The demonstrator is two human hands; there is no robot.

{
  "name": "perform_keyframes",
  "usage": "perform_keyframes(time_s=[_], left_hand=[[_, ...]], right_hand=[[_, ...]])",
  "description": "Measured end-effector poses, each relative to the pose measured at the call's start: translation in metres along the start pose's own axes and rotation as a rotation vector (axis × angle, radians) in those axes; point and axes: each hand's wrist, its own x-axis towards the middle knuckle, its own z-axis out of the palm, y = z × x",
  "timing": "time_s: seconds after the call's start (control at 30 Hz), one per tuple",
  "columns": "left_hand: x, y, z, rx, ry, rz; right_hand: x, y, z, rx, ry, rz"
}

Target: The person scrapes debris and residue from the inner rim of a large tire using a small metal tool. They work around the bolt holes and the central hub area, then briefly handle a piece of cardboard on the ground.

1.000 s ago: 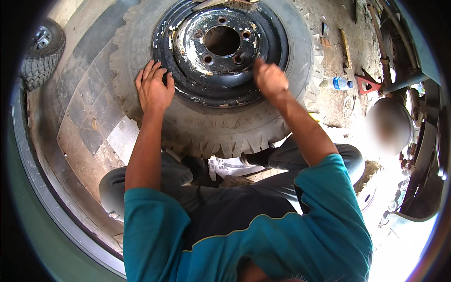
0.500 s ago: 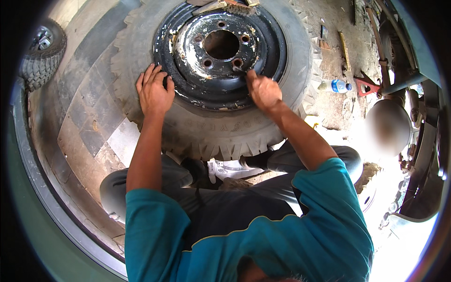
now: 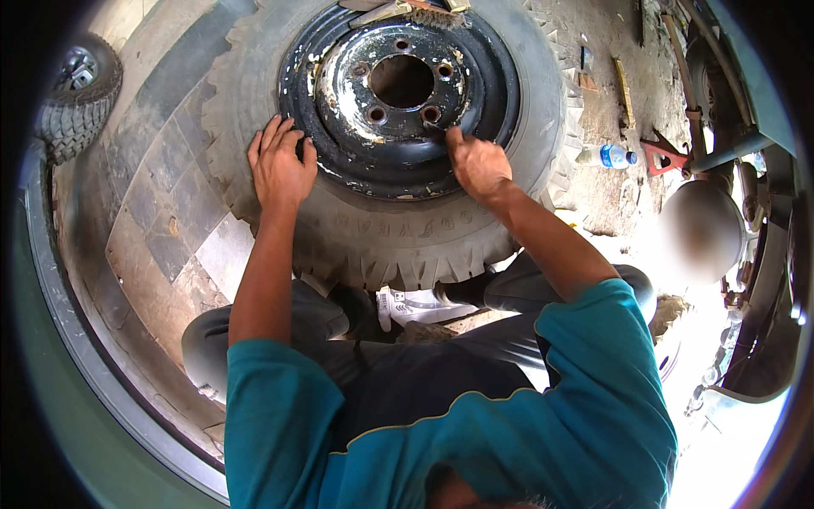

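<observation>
In front of me lies a large tire with a black steel rim, its paint chipped and pale around the center hole and bolt holes. My left hand rests on the tire's sidewall at the rim's near left edge, fingers spread and holding nothing. Closed around a thin metal tool, my right hand is over the near right part of the rim. The tool's end reaches the bolt hole at the near right; most of it is hidden in the fist, so its kind is unclear.
A brush lies at the tire's far side with other pieces. To the right are a plastic bottle, a red metal stand and a yellowish strip on the floor. Another wheel stands at far left.
</observation>
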Motion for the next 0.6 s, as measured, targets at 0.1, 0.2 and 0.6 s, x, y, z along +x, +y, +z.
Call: perform_keyframes(time_s=[0.1, 0.2, 0.6], left_hand=[[0.002, -0.001, -0.001, 0.002, 0.02, -0.002], [0.002, -0.001, 0.0, 0.003, 0.009, 0.005], [0.002, -0.001, -0.001, -0.017, 0.021, -0.013]], right_hand=[[0.024, 0.028, -0.018, 0.038, 0.031, 0.24], [0.007, 0.022, -0.006, -0.072, 0.032, 0.102], [0.026, 0.034, 0.002, -0.054, 0.174, 0.116]])
